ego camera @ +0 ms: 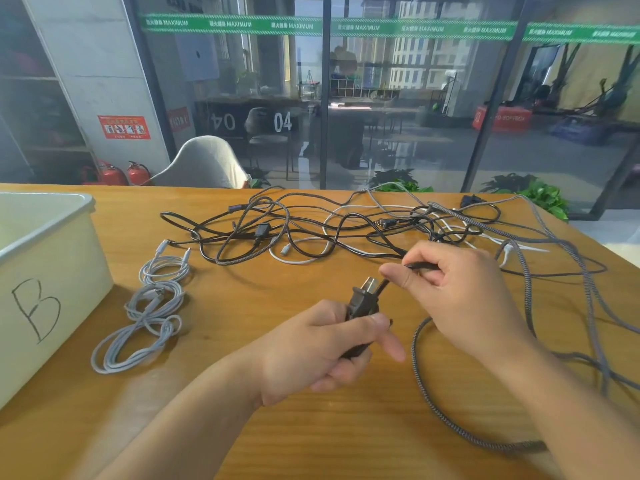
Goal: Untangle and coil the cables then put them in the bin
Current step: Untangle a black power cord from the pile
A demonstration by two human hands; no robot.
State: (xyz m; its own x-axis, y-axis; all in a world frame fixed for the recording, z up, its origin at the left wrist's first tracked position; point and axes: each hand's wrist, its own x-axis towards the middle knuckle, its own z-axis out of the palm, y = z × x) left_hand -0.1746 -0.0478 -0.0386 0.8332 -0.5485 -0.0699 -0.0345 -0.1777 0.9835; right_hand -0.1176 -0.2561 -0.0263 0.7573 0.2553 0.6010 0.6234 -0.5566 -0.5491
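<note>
While my left hand [322,344] curls round the black power plug [362,301], thumb laid across its body and the metal prongs pointing up and away from me, my right hand [464,289] pinches the black cord [420,266] between thumb and forefinger just beyond the plug. From that pinch the cord runs back into the tangle of cables [346,226] spread across the far half of the wooden table [311,427]: black leads looped over one another, a white cable [294,260] threading beneath them, and a grey braided cable [436,407] that sweeps out of the heap on the right, passes under my right wrist and curves toward the near edge. To the left of my hands, well apart from the heap, lie two light grey coiled cables [145,306], one small coil farther from me and a longer, looser one nearer, the two touching where they meet. Beyond them, at the left edge of the table, stands the pale bin [48,271] with a hand-drawn letter B on its side; what shows of its inside holds no cable.
</note>
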